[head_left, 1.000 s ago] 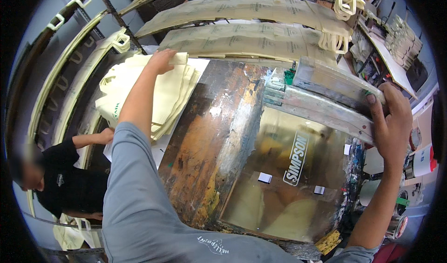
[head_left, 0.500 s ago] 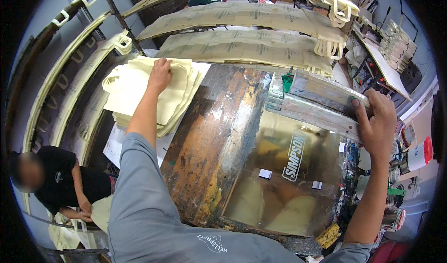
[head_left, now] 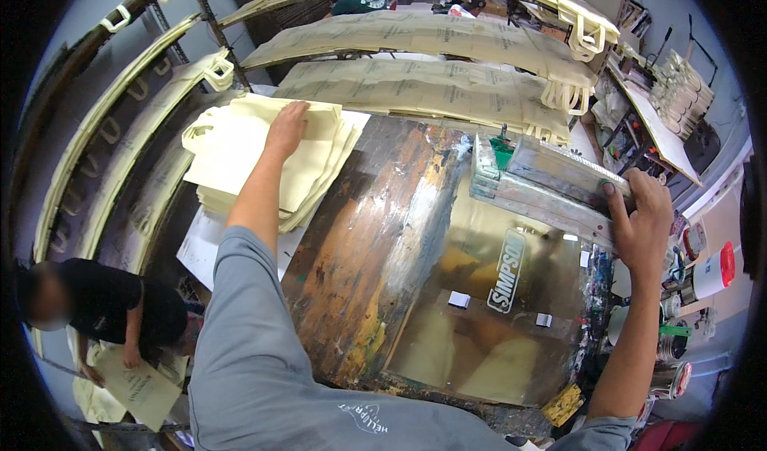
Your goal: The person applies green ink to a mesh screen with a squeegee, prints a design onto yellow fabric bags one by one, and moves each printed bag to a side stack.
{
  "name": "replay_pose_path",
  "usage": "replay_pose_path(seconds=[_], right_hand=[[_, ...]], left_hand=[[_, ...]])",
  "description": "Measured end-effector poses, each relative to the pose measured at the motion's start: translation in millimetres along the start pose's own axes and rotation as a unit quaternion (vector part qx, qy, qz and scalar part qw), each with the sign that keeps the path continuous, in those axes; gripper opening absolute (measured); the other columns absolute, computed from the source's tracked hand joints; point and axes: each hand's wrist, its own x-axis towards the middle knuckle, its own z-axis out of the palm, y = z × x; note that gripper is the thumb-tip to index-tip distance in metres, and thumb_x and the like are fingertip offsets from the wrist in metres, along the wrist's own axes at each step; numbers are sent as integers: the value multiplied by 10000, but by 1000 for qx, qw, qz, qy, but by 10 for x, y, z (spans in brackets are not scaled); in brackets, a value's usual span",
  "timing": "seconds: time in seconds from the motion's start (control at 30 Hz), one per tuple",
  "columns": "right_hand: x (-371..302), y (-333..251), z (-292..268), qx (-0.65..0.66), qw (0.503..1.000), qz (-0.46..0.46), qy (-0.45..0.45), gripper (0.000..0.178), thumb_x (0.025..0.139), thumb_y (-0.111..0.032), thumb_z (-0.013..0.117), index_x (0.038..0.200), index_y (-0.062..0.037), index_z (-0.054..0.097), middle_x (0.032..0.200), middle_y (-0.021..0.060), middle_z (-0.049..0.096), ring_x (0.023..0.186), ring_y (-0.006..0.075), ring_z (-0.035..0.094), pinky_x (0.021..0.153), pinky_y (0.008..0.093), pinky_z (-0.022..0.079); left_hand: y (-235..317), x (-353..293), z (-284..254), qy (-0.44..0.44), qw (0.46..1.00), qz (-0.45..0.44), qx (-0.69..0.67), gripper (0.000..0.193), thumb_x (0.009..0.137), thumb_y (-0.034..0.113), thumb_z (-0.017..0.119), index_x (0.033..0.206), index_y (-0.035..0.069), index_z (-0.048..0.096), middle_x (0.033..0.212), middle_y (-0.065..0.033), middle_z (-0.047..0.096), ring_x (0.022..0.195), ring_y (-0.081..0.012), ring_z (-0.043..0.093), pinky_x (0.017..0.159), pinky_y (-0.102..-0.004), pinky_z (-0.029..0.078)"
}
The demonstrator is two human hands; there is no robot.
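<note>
My left hand (head_left: 288, 125) is at the far edge of a stack of cream fabric bags (head_left: 240, 151) on the left of the table, its fingers closed over the top bag's edge. My right hand (head_left: 645, 219) grips the right end of a printing screen frame (head_left: 551, 187), thumb on the near side. The frame stands raised along the far side of the work board, next to a green clamp (head_left: 502, 151). Below it lies a glossy board (head_left: 471, 267) with a light printed label and small white tabs (head_left: 459, 300).
Racks of printed bags (head_left: 415, 39) stand beyond the table and on the left. At lower left a co-worker (head_left: 104, 299) holds a printed bag (head_left: 140, 387). A yellow sponge (head_left: 562, 405) lies at the board's near right corner. Cans and tubs (head_left: 713, 271) crowd the right.
The co-worker has lowered a bag, and its printed face now shows. My left hand stays at the bag stack and my right on the frame; the view has shifted slightly.
</note>
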Motion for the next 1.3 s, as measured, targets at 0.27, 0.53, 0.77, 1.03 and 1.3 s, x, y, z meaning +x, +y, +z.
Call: replay_pose_path(seconds=[0.27, 0.53, 0.77, 1.03, 1.3], right_hand=[[17, 11, 50, 16, 1000, -6, 26, 439, 959, -438, 692, 1019, -5, 650, 867, 181, 592, 866, 402, 561, 805, 454, 430], [6, 25, 52, 17, 999, -5, 46, 433, 968, -426, 687, 1045, 0, 668, 879, 194, 598, 870, 408, 565, 821, 459, 430], [34, 15, 28, 23, 1000, -5, 2, 459, 990, -414, 685, 1079, 37, 677, 923, 213, 640, 884, 401, 582, 824, 459, 449], [244, 193, 43, 7, 999, -27, 28, 586, 1008, -623, 599, 944, -50, 706, 785, 206, 671, 778, 417, 672, 713, 505, 496], [367, 204, 54, 1, 997, -11, -72, 712, 1068, -744, 385, 699, -151, 522, 625, -41, 448, 543, 124, 385, 549, 333, 378]], left_hand=[[-60, -36, 145, -24, 997, 32, 70, 629, 977, 115, 675, 1573, 85, 475, 1659, -116, 465, 1538, -297, 417, 1270, -419, 357], [34, -66, 41, -13, 997, 5, 75, 512, 898, 112, 724, 1390, 60, 590, 1379, -137, 613, 1319, -377, 550, 1153, -459, 443], [-145, -36, -670, 103, 992, 62, 38, 372, 843, 87, 788, 1195, 63, 669, 1160, -173, 704, 1163, -404, 647, 1095, -498, 481], [2057, 181, -1701, -189, 946, 260, -50, 350, 936, 138, 673, 1260, 34, 595, 1122, -245, 693, 1088, -455, 653, 929, -529, 517], [3691, 394, 392, -367, 866, 335, -50, 526, 1007, 326, 615, 1442, 46, 524, 1247, -286, 656, 1210, -457, 616, 1035, -555, 463]])
